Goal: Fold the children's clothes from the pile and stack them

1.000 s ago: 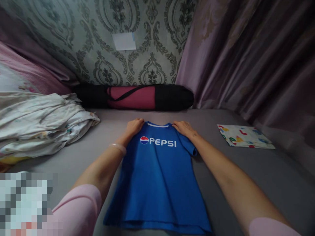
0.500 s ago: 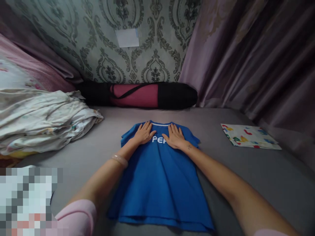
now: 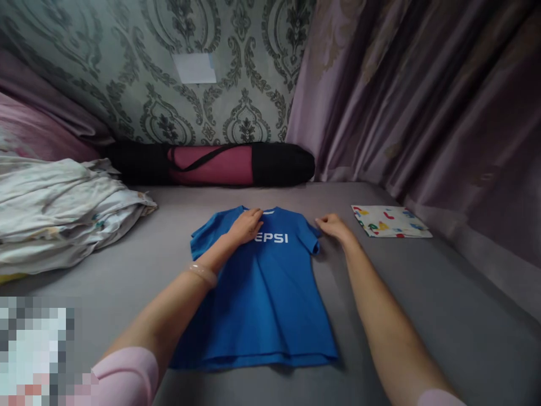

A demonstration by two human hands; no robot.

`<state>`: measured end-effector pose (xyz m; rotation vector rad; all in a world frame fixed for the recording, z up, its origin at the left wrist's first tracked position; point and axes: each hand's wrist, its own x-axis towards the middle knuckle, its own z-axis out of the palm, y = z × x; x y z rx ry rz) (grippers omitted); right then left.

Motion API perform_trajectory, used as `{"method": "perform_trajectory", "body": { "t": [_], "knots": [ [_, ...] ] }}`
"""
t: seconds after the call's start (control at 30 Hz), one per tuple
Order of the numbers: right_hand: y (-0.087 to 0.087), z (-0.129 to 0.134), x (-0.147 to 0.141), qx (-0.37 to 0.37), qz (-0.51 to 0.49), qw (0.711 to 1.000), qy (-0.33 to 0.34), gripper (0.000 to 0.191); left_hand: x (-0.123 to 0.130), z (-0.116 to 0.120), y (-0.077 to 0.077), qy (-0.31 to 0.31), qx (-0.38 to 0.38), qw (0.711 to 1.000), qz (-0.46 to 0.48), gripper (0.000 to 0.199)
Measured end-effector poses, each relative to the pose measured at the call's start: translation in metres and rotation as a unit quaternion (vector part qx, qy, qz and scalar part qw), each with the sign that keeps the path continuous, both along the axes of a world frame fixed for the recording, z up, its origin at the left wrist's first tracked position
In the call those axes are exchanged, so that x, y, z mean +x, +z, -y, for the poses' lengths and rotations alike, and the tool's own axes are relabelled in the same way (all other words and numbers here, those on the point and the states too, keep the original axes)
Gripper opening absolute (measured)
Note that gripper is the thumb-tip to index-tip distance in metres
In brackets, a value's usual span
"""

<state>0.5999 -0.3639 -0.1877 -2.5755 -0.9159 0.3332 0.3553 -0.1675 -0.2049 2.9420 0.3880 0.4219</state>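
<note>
Farther back than the blue shirt (image 3: 274,293), a black-and-pink bag (image 3: 220,166), contents unseen.

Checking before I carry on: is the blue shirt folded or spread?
Spread: the blue shirt lies flat on the gray surface, sleeves out sideways, left hand on its chest.

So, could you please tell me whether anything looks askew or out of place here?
Nothing looks spilled or damaged. Only the pale cloth at the left stands out, bunched in a crumpled heap while the blue shirt lies spread fairly flat.
</note>
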Motion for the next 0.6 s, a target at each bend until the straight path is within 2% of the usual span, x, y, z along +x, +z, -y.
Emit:
{"method": "perform_trajectory", "body": {
  "t": [0.1,0.3,0.43,0.53,0.6],
  "knots": [
    [-0.013,0.008,0.0,-0.021,-0.031,0.999,0.002,0.026,0.027,0.015,0.0,-0.054,-0.025,0.998,0.009,0.035],
    [-0.016,0.001,-0.007,0.005,-0.058,0.998,0.026,0.021,0.067,0.04,-0.007,-0.072,-0.049,0.996,0.015,0.034],
    [-0.011,-0.001,0.0,0.064,-0.024,0.997,-0.031,0.018,0.08,0.052,-0.009,-0.073,-0.052,0.996,0.011,0.039],
    [-0.012,0.0,0.007,0.116,-0.009,0.989,-0.087,0.026,0.086,0.063,-0.011,-0.051,-0.053,0.997,-0.015,0.049],
    [-0.014,0.001,0.01,0.144,-0.023,0.985,-0.088,0.032,0.088,0.071,-0.013,-0.026,-0.054,0.997,-0.042,0.056]
  ]
}}
